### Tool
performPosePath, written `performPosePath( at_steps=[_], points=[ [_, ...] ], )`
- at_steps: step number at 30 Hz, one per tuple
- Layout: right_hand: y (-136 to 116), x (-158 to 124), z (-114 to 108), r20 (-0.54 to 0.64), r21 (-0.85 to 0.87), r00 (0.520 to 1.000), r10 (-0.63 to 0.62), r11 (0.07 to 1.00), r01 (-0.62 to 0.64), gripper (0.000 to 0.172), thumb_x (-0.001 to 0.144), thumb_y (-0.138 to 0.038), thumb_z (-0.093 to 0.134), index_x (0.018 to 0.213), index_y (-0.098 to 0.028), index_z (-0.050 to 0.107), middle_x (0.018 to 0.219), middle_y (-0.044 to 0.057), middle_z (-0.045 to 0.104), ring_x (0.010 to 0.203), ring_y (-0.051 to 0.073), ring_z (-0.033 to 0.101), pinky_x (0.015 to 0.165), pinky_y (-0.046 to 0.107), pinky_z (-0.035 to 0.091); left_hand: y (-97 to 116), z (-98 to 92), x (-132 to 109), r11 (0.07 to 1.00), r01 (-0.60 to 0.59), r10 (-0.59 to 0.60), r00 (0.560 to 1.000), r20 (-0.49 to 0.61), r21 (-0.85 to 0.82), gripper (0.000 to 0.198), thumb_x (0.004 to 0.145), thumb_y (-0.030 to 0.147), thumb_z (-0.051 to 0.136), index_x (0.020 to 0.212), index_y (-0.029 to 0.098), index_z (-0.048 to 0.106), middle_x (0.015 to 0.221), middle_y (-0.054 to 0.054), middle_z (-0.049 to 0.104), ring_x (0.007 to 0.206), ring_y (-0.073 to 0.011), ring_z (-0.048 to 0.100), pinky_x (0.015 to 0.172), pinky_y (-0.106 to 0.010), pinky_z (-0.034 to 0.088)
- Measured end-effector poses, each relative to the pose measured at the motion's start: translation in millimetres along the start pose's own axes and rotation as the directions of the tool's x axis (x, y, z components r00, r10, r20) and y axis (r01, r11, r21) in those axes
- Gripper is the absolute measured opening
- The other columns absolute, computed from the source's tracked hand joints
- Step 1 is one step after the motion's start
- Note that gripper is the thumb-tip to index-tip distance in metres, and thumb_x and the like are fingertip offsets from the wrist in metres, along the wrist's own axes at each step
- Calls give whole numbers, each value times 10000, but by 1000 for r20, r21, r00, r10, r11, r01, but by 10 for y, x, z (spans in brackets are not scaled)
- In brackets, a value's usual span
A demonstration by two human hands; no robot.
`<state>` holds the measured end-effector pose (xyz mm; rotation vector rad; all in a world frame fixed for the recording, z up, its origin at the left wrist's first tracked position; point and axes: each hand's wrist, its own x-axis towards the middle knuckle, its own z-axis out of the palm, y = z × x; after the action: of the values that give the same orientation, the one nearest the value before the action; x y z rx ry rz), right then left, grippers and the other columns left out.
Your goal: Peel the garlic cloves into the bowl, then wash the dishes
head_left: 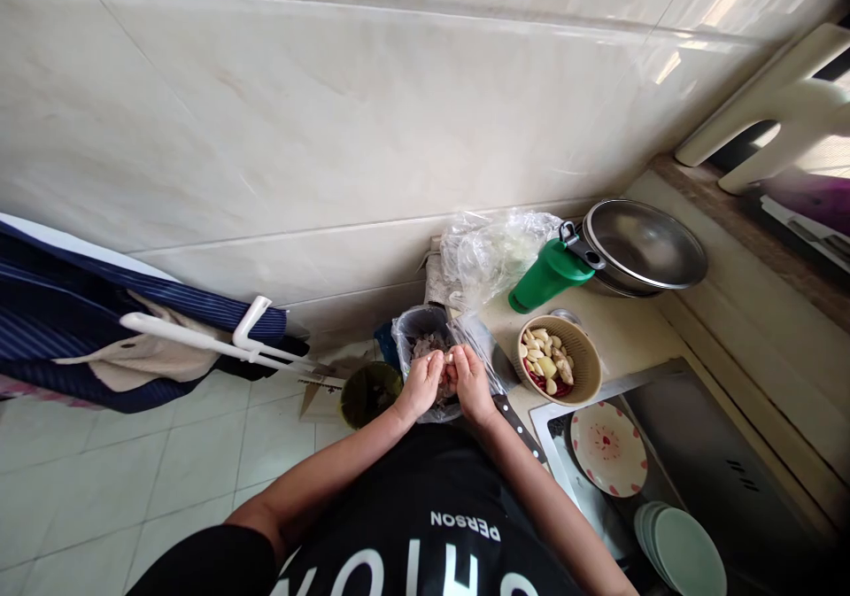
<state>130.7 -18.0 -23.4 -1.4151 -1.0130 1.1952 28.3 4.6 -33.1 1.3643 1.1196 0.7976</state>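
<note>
My left hand (422,387) and my right hand (471,385) are close together, fingertips pinched around a small pale piece that looks like a garlic clove (449,359). Fingers hide most of it. Directly below is a bin lined with a plastic bag (402,335), with papery scraps like garlic skins (428,344) inside. To the right of my right hand, a tan ribbed bowl (590,367) on the counter holds peeled garlic cloves (539,348), what seems to be ginger, and dried red chillies (564,390).
A knife (521,428) with a dotted black handle lies at the counter edge. Behind are crumpled plastic bags (491,246), a green shaker bottle (548,277) and metal basins (647,246). The sink holds a plate (607,448) and pale green bowls (687,552). Left stands a dark yellowish bucket (368,394).
</note>
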Motion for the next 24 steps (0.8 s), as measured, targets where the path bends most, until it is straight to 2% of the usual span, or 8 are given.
performPosePath(
  at_steps=[2, 4, 7, 9, 11, 16, 19, 24],
  points=[
    [28, 11, -10, 65, 164, 988, 137, 976, -146, 332, 858, -526, 374, 775, -211, 441, 508, -83, 340, 378, 70, 279, 348, 185, 217, 5, -30, 4, 999, 17, -17, 1000, -4, 39, 394, 880, 447, 362, 600, 186, 454, 519, 15, 451, 491, -116, 403, 523, -244, 306],
    [60, 14, -31, 61, 217, 982, 179, 958, -188, 333, 808, -528, 469, 841, -198, 499, 539, -70, 408, 383, 63, 294, 343, 179, 217, 17, -65, 4, 995, 12, -10, 1000, -22, 96, 389, 869, 431, 392, 573, 186, 448, 504, 17, 449, 495, -116, 407, 537, -244, 300],
    [92, 7, -77, -17, 140, 997, 73, 988, -70, 318, 759, -476, 569, 910, -196, 561, 677, -14, 538, 451, 78, 413, 398, 197, 347, 40, -110, -10, 988, -17, 27, 998, -62, 156, 365, 850, 393, 433, 548, 187, 434, 504, 17, 448, 508, -114, 393, 545, -241, 282],
    [91, -2, -105, -20, 61, 999, -41, 997, 42, 288, 733, -429, 620, 902, -197, 599, 811, 31, 592, 588, 115, 523, 531, 236, 451, 49, -123, -24, 983, -46, 62, 995, -81, 178, 354, 841, 372, 451, 540, 187, 419, 510, 18, 432, 512, -111, 373, 537, -239, 269],
    [79, -14, -114, 4, 48, 995, -104, 993, 103, 241, 720, -396, 643, 853, -195, 624, 856, 43, 604, 715, 147, 561, 652, 268, 477, 51, -123, -35, 978, -80, 95, 993, -68, 195, 353, 845, 359, 446, 539, 186, 409, 513, 20, 419, 512, -108, 363, 534, -238, 265],
    [78, -42, -39, 24, 354, 999, 27, 934, -34, 227, 728, -414, 618, 778, -197, 573, 667, -12, 530, 585, 116, 479, 581, 246, 437, 53, -92, -37, 975, -92, 93, 996, 5, 202, 347, 879, 345, 381, 581, 181, 450, 534, 12, 479, 512, -109, 408, 536, -233, 287],
    [88, -37, 5, 53, 507, 996, 67, 858, -85, 263, 694, -429, 657, 779, -204, 550, 696, -15, 510, 577, 101, 443, 560, 227, 414, 45, -76, -39, 973, -84, 86, 996, 2, 216, 354, 879, 346, 376, 575, 179, 452, 518, 16, 474, 500, -107, 411, 526, -229, 286],
    [74, 17, -70, 64, 611, 995, 82, 785, -104, 254, 736, -447, 631, 809, -225, 531, 796, -11, 514, 502, 70, 326, 484, 199, 357, -116, -89, -37, 956, -67, 77, 997, -24, 285, 359, 857, 311, 409, 524, 177, 427, 487, 19, 447, 485, -104, 398, 513, -227, 253]
  ],
)
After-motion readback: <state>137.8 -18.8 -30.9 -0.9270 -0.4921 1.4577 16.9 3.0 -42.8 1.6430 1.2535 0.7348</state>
